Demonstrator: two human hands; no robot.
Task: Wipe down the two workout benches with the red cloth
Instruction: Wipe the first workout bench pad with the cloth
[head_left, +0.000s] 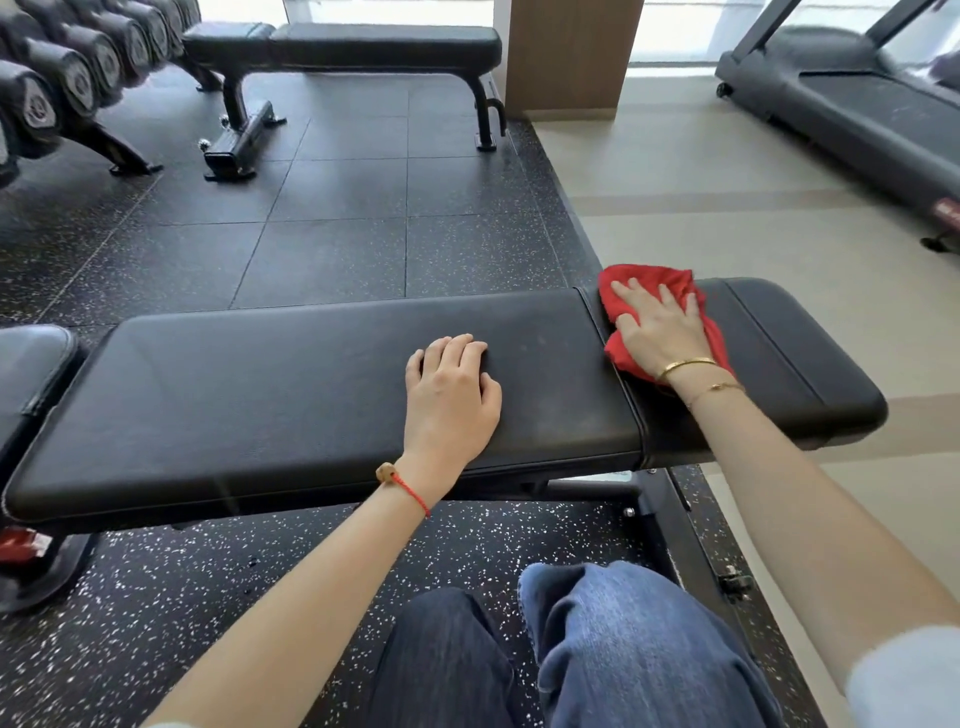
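Note:
A black padded workout bench (260, 395) runs across the view right in front of me. My right hand (657, 325) lies flat with spread fingers on the red cloth (670, 283), pressing it onto the bench's shorter right pad, close to the gap between the pads. My left hand (452, 389) rests on the long pad with its fingers lightly bent, holding nothing. A second black bench (374, 44) stands farther back on the dark floor mats.
A dumbbell rack (57, 78) fills the far left. A treadmill (857, 109) stands at the far right on the pale floor. A wooden pillar (566, 57) rises beside the far bench. Another black pad (31, 369) sits at the left edge. My knees (571, 649) are below the bench.

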